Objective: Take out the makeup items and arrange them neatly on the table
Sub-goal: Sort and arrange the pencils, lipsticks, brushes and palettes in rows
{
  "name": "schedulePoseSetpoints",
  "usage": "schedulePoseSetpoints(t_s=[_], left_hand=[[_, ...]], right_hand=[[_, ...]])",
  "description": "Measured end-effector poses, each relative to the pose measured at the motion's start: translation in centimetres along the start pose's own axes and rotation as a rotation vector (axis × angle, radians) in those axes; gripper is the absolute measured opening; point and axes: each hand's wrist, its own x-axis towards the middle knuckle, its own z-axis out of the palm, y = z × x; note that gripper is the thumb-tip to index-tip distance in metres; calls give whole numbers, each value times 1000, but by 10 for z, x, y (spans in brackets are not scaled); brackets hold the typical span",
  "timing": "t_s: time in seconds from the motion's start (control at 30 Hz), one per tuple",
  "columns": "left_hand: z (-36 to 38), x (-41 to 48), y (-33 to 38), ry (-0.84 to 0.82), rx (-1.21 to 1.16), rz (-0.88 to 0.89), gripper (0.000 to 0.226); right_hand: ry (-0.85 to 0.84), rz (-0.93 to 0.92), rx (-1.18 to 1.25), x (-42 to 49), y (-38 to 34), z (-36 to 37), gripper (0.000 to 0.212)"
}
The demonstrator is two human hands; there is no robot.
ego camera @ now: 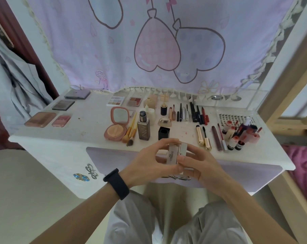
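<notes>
Both hands hold one small silver-white makeup box [173, 154] in front of the white table's [82, 132] front edge. My left hand [149, 161], with a black band on its wrist, grips its left side. My right hand [196, 164] grips its right part, a lighter cap-like piece [184, 149]. Laid out on the table are palettes [63, 105], an open pink compact [116, 124], brushes [131, 132], a dark foundation bottle [143, 128], pencils [193, 112], gold mascara tubes [202, 138] and small red bottles [237, 136].
A black cap [164, 132] stands just beyond my hands. A clear sheet of lashes [232, 118] lies at the back right. A pink curtain [149, 43] hangs behind the table. A wooden frame [290, 81] rises at the right. My knees [166, 217] are below.
</notes>
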Motion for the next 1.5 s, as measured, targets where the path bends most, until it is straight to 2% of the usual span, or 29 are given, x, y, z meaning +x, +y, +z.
schedulePoseSetpoints(t_s=[0.2, 0.33, 0.47, 0.7, 0.77, 0.83, 0.9, 1.0, 1.27, 1.4, 1.5], left_hand=[[8, 3, -6, 33, -39, -26, 77], [10, 3, -9, 13, -26, -48, 82], [7, 3, -6, -33, 52, -57, 86], [8, 1, 0, 12, 164, -40, 94], [7, 1, 0, 19, 186, -60, 94], [6, 0, 1, 24, 221, -44, 93], [6, 0, 3, 31, 237, -33, 95], [5, 1, 4, 49, 271, -20, 100], [10, 3, 8, 122, 502, 34, 107], [4, 2, 5, 52, 405, -9, 105], [-4, 5, 1, 40, 157, -67, 94]], right_hand=[[94, -70, -338, -3, 2, 9, 44], [42, -54, -391, -5, -2, 6, 33], [24, -33, -452, -2, -4, 1, 47], [50, -141, -606, 1, 2, 3, 56], [73, -153, -566, 0, 7, 4, 59], [9, -120, -443, -1, 6, 4, 60], [-25, -106, -387, -2, 0, 5, 52], [31, -147, -458, -2, -6, 8, 46], [146, -184, -486, 4, 2, 15, 51], [114, -150, -480, 2, -2, 17, 47], [68, -71, -304, 6, -8, 16, 39]])
